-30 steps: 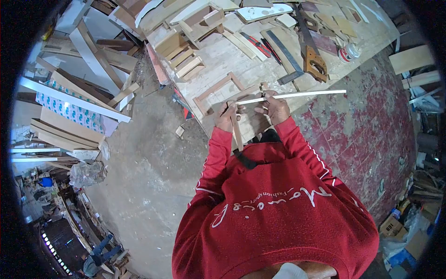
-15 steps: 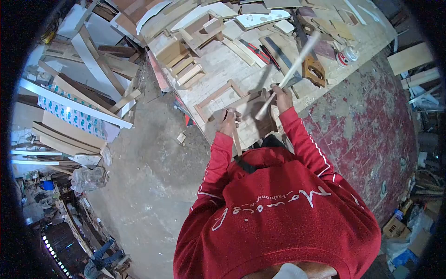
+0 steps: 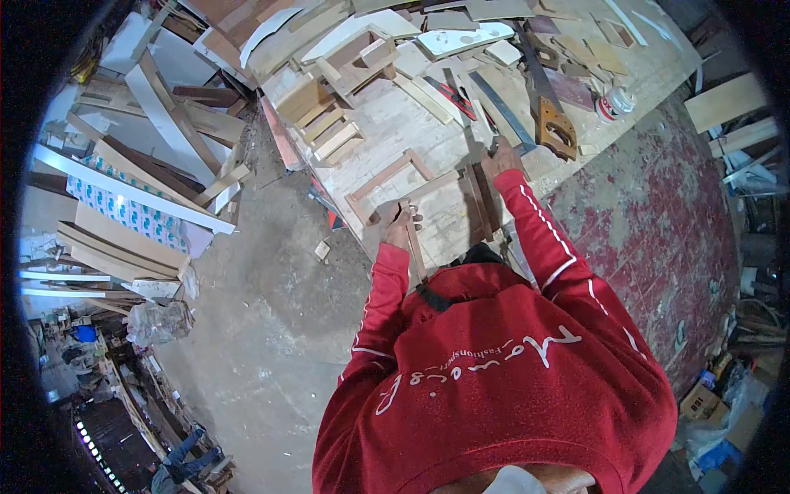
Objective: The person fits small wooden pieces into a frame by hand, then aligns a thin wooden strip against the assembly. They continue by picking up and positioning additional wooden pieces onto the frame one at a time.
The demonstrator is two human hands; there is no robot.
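My left hand [image 3: 398,222] is closed on the left corner of a wooden frame [image 3: 435,183] at the near edge of the workbench. The left strip of that frame runs down toward my body. My right hand [image 3: 502,158] is over the bench beyond the frame's right side, fingers curled. Something dark shows at its fingertips, too small to name. Beside it lie a long dark metal strip [image 3: 502,111] and a handsaw [image 3: 557,128] with a wooden handle. Another wooden frame piece [image 3: 380,176] lies flat to the left of my left hand.
Small wooden box-like pieces [image 3: 333,132] and a red-and-black tool [image 3: 459,100] lie farther up the workbench [image 3: 395,123]. A white tub [image 3: 615,104] stands near its right edge. Boards [image 3: 132,193] are stacked at left, and a wood offcut [image 3: 322,249] lies on the floor.
The long pale stick that was blurred in my right hand no longer shows. My right hand has moved slightly up the bench. My left hand stays at the frame corner.
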